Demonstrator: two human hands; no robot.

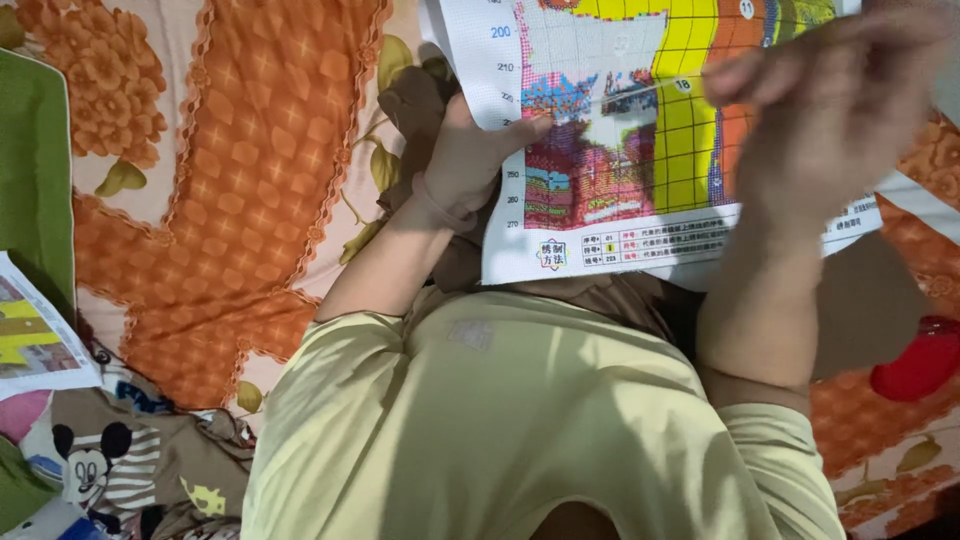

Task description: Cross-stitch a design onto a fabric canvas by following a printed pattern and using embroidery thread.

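left hand point(470, 160) pinching white gridded cross-stitch canvas point(620, 140) edge | right hand point(830, 110) blurred, grip unclear | risk: canvas may slip or crumple

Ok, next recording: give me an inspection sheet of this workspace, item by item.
Surface: orange floral bedspread, rumpled.
Job's things: gridded cross-stitch cloth, partly stitched in colour, held up over the lap.
Clutter: printed pattern sheet at far left; cartoon-print fabric; red object at right; green cloth.
Hands: left hand grips the cloth's left edge; right hand raised over its right side, blurred.
Cables: nothing seen.
Surroundings: the person's yellow shirt fills the foreground.
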